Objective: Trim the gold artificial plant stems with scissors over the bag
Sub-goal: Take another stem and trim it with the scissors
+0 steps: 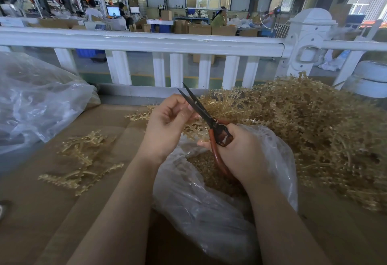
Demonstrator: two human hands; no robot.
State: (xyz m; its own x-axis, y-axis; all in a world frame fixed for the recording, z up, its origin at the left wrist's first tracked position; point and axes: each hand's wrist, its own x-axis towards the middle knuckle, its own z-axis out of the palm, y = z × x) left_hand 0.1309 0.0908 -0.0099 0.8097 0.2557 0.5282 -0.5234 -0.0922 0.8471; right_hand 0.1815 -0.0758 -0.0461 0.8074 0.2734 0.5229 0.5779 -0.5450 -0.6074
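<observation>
The heap of gold stems [314,130] lies just right of the clear bag [209,212], feeding the work. The bag gapes open below both hands to catch offcuts. Above it the right hand [240,151] grips the scissors [201,112], blades slightly parted. The left hand [167,122] pinches a gold sprig [190,129] against them, steadying the cut.

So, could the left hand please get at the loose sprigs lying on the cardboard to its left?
Probably yes. The left hand pinches a stem by the scissors, but bare cardboard lies between it and the sprigs; it would need to let go first.
</observation>
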